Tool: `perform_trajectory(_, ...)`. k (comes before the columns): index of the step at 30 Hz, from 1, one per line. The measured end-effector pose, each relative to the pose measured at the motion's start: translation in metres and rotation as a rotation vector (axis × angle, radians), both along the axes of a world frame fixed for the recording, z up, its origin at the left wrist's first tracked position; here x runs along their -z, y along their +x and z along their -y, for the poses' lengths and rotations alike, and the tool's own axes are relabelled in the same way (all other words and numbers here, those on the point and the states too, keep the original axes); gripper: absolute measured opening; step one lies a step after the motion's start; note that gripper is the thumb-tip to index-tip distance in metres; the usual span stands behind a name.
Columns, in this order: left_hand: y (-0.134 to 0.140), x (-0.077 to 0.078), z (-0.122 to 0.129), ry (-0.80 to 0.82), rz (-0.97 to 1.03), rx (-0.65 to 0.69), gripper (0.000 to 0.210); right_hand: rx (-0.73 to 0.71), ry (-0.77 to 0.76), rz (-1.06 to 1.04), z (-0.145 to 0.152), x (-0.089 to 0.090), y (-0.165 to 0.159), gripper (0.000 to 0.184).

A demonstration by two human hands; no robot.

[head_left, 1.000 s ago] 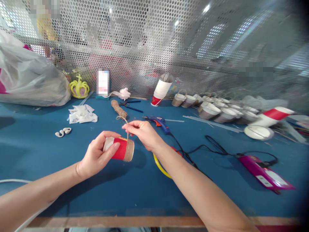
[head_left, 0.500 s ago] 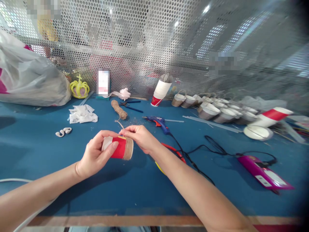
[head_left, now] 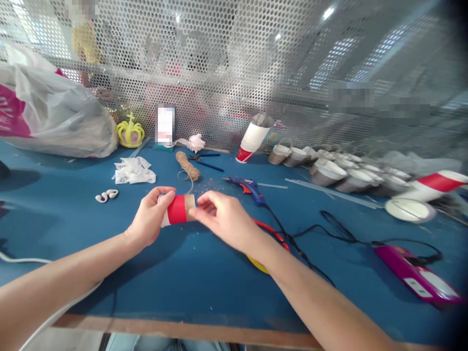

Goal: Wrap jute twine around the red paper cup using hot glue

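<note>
My left hand (head_left: 151,214) is wrapped round a red and white paper cup (head_left: 177,209) lying sideways above the table. Brown twine (head_left: 189,207) circles the cup near its right end. From there a loose strand runs up to the twine skein (head_left: 187,165) behind. My right hand (head_left: 223,217) is at the cup's right end, thumb on the twine-wrapped edge and curled fingers by the rim; its inner fingertips are partly hidden. A blue glue gun (head_left: 246,187) lies beyond my right hand, with dark-handled pliers (head_left: 206,161) farther back.
Several twine-covered cups (head_left: 329,173) stand at back right, near a stack of paper cups (head_left: 252,141). A purple power strip (head_left: 417,273) and black cable lie right. White crumpled material (head_left: 134,170), a yellow crown-like piece (head_left: 130,132) and a plastic bag (head_left: 69,117) are left.
My right hand has moved from pinching at the twine on top of the cup to the cup's right end. The cup has turned more level. The view has shifted slightly left.
</note>
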State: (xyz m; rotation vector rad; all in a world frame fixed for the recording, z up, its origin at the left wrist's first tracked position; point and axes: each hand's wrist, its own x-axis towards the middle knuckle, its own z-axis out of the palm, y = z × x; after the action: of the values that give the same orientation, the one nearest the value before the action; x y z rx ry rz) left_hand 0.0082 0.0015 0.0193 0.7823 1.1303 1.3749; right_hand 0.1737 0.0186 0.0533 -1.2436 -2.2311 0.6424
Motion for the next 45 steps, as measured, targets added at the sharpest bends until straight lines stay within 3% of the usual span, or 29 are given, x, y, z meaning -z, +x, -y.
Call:
perform_trajectory(3,0.001,0.000,0.000,-0.015,0.007,-0.010,0.031,-0.006,0.054,0.075,0.016,0.008,-0.010,0.016)
perform_trajectory(8,0.003,0.003,0.003,0.045,-0.057,0.013,0.030,0.059,0.036,-0.019,0.020,0.021,-0.015,0.011)
perform_trajectory(13,0.000,0.010,0.012,0.289,-0.350,0.049,0.025,0.015,-0.239,-0.205,0.013,0.008,-0.002,0.018)
perform_trajectory(16,-0.002,0.010,0.017,0.429,-0.455,0.158,0.025,-0.007,-0.358,-0.306,0.010,0.002,0.010,0.022)
perform_trajectory(18,-0.003,0.009,0.018,0.440,-0.410,0.247,0.031,-0.049,-0.281,-0.276,0.011,0.001,0.017,0.020)
perform_trajectory(22,-0.003,0.008,0.013,0.350,-0.231,0.353,0.040,-0.148,0.043,-0.103,0.018,0.009,0.022,0.017)
perform_trajectory(24,-0.003,0.009,0.011,0.314,-0.215,0.366,0.040,-0.167,0.074,-0.061,0.021,0.014,0.022,0.017)
perform_trajectory(31,-0.001,0.018,0.011,0.347,-0.414,0.375,0.036,0.030,-0.039,-0.189,0.009,0.012,0.024,0.021)
perform_trajectory(38,-0.001,0.018,0.011,0.469,-0.549,0.459,0.029,-0.148,-0.445,-0.394,-0.008,0.004,0.010,0.048)
perform_trajectory(45,-0.001,0.023,0.011,0.403,-0.565,0.495,0.031,-0.197,-0.548,-0.522,-0.018,0.005,-0.005,0.051)
